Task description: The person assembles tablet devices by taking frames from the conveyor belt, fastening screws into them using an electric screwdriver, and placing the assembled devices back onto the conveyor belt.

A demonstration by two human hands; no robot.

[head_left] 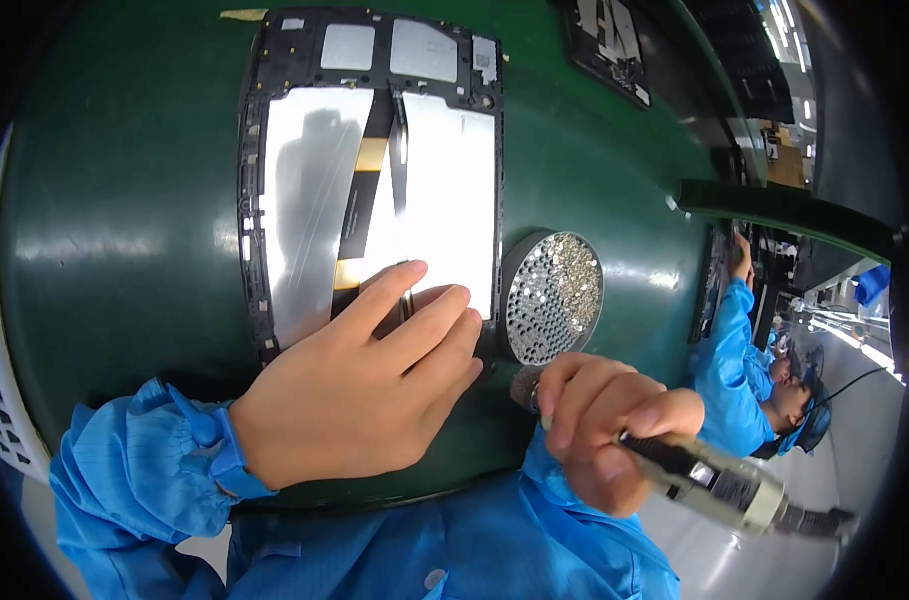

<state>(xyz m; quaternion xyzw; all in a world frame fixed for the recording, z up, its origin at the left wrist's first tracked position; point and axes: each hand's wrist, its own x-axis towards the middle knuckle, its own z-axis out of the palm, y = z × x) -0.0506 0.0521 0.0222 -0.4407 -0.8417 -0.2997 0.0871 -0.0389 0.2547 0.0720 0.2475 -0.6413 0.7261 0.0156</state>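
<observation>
A tablet-like device housing (249,200) lies on the green work surface, with a black frame, bright silver panels and a dark strip with gold bands slanting between them. My left hand (359,375) rests over its lower part, fingers bent and slightly apart. Dark slim tweezers (400,160) run up the housing from beneath these fingers, their tips near its upper edge. The thumb is hidden. Beside the housing, my right hand (604,425) wraps around a pale electric screwdriver (719,480). Its dark front end points toward the housing; its bit cannot be made out.
A round grey screw tray (514,275), full of holes and small silver screws, stands right of the housing. Another dark device part (609,45) lies far right. A co-worker in blue (729,350) sits at the right, and a white perforated bin (4,380) stands far left.
</observation>
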